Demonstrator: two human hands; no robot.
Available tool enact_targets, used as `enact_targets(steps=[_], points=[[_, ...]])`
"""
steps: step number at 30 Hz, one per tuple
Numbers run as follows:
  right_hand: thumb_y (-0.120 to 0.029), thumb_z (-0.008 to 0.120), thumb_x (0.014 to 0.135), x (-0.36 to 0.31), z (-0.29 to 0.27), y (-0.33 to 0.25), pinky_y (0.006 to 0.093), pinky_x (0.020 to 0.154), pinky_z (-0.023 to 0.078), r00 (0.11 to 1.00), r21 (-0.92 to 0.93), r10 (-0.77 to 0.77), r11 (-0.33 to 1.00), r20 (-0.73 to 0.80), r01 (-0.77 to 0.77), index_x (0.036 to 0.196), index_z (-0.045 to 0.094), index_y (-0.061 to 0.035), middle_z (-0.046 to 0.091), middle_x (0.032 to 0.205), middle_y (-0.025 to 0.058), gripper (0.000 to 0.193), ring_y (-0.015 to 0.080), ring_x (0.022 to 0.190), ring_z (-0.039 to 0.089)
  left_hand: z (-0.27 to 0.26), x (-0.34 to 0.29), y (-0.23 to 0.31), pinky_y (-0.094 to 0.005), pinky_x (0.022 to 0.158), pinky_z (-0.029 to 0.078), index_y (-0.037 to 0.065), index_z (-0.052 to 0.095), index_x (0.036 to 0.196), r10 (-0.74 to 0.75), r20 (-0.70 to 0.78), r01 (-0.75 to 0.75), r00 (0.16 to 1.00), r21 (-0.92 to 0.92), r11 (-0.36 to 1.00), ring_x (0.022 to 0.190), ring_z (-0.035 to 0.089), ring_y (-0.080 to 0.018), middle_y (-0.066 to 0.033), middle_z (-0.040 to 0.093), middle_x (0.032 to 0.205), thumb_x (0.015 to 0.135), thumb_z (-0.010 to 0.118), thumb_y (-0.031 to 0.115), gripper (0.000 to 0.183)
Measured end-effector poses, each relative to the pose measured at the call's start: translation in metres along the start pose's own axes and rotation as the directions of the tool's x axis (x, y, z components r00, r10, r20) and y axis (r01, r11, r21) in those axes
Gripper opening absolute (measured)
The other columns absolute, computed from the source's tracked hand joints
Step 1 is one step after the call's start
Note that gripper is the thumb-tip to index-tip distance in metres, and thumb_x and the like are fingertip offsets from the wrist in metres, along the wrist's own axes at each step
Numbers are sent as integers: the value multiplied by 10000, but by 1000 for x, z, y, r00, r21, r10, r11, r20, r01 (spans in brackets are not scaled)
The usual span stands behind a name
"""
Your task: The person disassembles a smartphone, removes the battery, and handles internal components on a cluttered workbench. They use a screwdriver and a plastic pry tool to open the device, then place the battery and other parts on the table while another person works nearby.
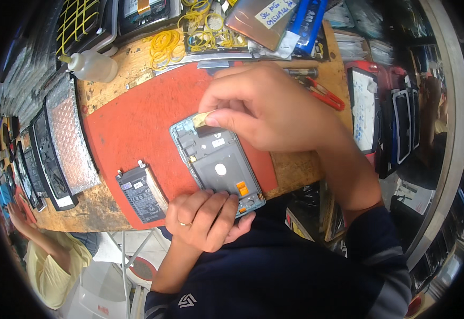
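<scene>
A smartphone's dark inner frame (225,154), without its back cover, lies tilted over a red mat (131,122). My left hand (205,219), a ring on one finger, is closed round the frame's near end. At its far end my right hand (264,103) pinches a small pale-yellow scrap (200,119) between thumb and finger, against the frame's corner. Whether that scrap is cloth, sponge or paper does not show. Left of the phone, a flat black phone battery (138,195) rests on the mat, with a whitish strip (156,190) along its right side, near my left hand.
At the back are a squeeze bottle (95,66), yellow rubber bands (166,49) and a bronze phone back (261,22). Red-handled pliers (325,95) lie beyond my right forearm. Phone screens and bubble wrap (72,135) line the left. Another person's arm (40,234) shows at lower left.
</scene>
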State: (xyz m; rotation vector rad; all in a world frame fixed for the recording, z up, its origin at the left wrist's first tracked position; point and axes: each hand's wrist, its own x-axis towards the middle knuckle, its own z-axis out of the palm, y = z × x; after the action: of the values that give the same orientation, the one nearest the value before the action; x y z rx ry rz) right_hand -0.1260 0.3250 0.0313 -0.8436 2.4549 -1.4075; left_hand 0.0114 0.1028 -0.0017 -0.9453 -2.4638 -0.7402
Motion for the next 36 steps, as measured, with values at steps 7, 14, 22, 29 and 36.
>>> enact_targets(steps=[7, 14, 22, 29, 36], points=[[-80, 735, 920, -3, -3, -3, 370, 610, 478, 995, 9, 87, 996, 58, -87, 994, 744, 1, 687, 837, 116, 110, 241, 641, 630, 1, 2, 0, -319, 706, 478, 168, 760, 919, 3, 1, -3, 1000, -1, 1000, 875, 623, -159, 38, 695, 891, 897, 811, 423, 260], [-94, 741, 916, -1, -1, 0, 391, 632, 499, 998, -43, 46, 998, 38, -44, 990, 741, 8, 706, 865, 142, 126, 285, 669, 669, 1, 1, 0, -313, 706, 479, 167, 752, 916, 9, -13, -9, 1000, -7, 1000, 869, 626, -162, 35, 698, 893, 891, 820, 410, 253], [-112, 749, 914, -4, 3, -1, 408, 653, 509, 1000, -88, 5, 996, -1, -5, 975, 741, 1, 710, 870, 138, 129, 314, 708, 680, 2, 1, 0, -322, 696, 484, 157, 757, 927, 16, -14, -16, 1000, -2, 1000, 891, 627, -176, 26, 704, 906, 892, 820, 414, 267], [-122, 755, 913, -5, 3, -1, 405, 656, 510, 999, -110, -24, 994, -26, 21, 964, 741, -10, 713, 866, 127, 124, 306, 717, 685, 1, 1, 0, -329, 710, 487, 148, 762, 927, 17, -13, -17, 1000, 2, 1000, 881, 626, -180, 18, 710, 902, 888, 824, 413, 274], [-122, 755, 915, -6, 3, -1, 399, 661, 510, 1000, -127, -18, 992, -25, 15, 957, 740, -13, 714, 867, 123, 117, 291, 708, 686, 1, 1, 0, -331, 714, 487, 149, 764, 929, 20, -12, -20, 1000, 3, 1000, 880, 627, -179, 20, 713, 901, 887, 825, 420, 281]])
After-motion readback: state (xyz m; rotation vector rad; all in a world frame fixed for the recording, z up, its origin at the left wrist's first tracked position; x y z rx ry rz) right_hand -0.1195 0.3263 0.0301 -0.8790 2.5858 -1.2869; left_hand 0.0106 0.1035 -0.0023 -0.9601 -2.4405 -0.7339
